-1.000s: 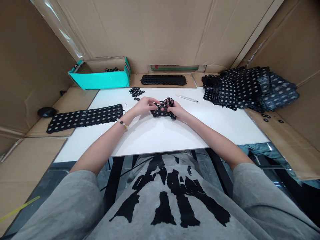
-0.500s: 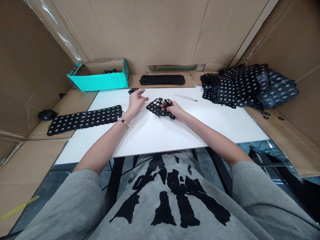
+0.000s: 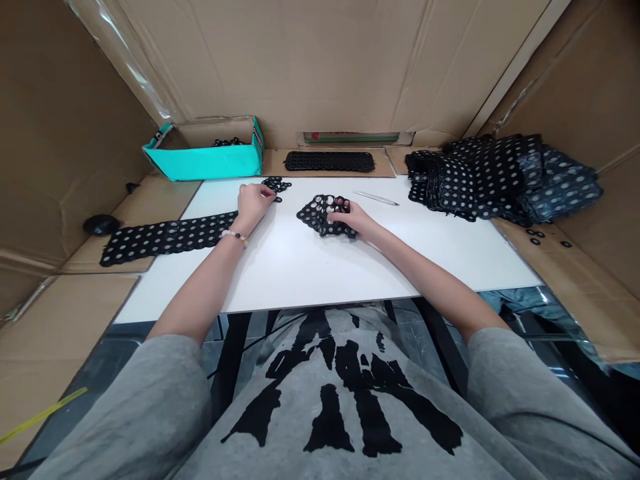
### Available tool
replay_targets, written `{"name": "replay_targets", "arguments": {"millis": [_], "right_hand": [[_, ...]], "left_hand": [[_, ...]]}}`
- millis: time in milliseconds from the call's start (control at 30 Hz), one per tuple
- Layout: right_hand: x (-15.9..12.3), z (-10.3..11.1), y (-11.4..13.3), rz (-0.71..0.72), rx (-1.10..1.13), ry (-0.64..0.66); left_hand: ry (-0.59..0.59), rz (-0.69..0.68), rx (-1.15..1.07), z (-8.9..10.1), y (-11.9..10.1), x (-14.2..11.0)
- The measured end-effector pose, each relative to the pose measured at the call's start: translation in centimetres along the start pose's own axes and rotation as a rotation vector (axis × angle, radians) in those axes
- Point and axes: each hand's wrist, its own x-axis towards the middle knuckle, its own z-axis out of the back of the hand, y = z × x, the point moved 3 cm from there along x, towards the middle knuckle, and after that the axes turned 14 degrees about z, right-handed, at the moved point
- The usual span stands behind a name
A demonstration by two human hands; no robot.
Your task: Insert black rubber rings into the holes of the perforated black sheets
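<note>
The crumpled black perforated rubber sheet (image 3: 317, 217) lies bunched near the middle of the white bench (image 3: 320, 280), its round holes pulled out of shape and its scalloped edges folded over one another. The right hand (image 3: 347, 217) sits on its near side, the grip closed narrowly on the folds. The left hand (image 3: 255, 203) is toward the bench's far edge, its grip a narrow pinch at a small cluster of black rings (image 3: 277, 184); whether it holds a ring, I cannot tell. A long, flat black perforated strip (image 3: 165, 239) lies across the bench's left edge. Beyond the far edge sits an open turquoise cardboard box (image 3: 200, 163), and past the right corner rises a heap of black perforated sheets (image 3: 475, 180).
</note>
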Motion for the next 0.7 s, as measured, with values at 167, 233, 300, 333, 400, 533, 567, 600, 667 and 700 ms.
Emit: {"name": "replay_targets", "arguments": {"millis": [167,233,300,333,400,533,567,600,667,700], "right_hand": [[-0.4,0.0,0.6,-0.010,-0.016,0.052],[-0.6,-0.2,0.8,-0.010,-0.036,0.097],[-0.7,-0.3,1.0,-0.010,-0.072,0.139],[-0.7,-0.3,1.0,-0.008,-0.094,0.149],[-0.6,-0.3,0.9,0.003,-0.128,0.141],[-0.3,-0.2,0.6,0.004,-0.137,0.104],[-0.2,-0.2,0.5,0.003,-0.133,0.095],[-0.2,-0.2,0.5,0.003,-0.128,0.086],[-0.2,-0.2,0.4,0.010,-0.115,0.073],[-0.2,-0.3,0.4,0.017,-0.107,0.070]], "left_hand": [[-0.064,0.066,0.216,0.1,-0.8,-0.6],[-0.060,0.081,0.247,0.2,-1.1,-0.9],[-0.066,0.084,0.256,0.2,-1.4,-1.1],[-0.073,0.068,0.247,0.3,-1.7,-1.3],[-0.083,-0.016,0.189,0.4,-2.7,-1.8],[0.088,-0.238,-0.019,-0.1,-6.1,-3.7],[0.178,-0.279,-0.063,-0.5,-7.0,-4.4],[0.277,-0.309,-0.101,-1.0,-7.8,-5.3],[0.469,-0.337,-0.170,-2.1,-9.1,-7.0],[0.540,-0.336,-0.202,-2.6,-9.6,-7.7]]}}
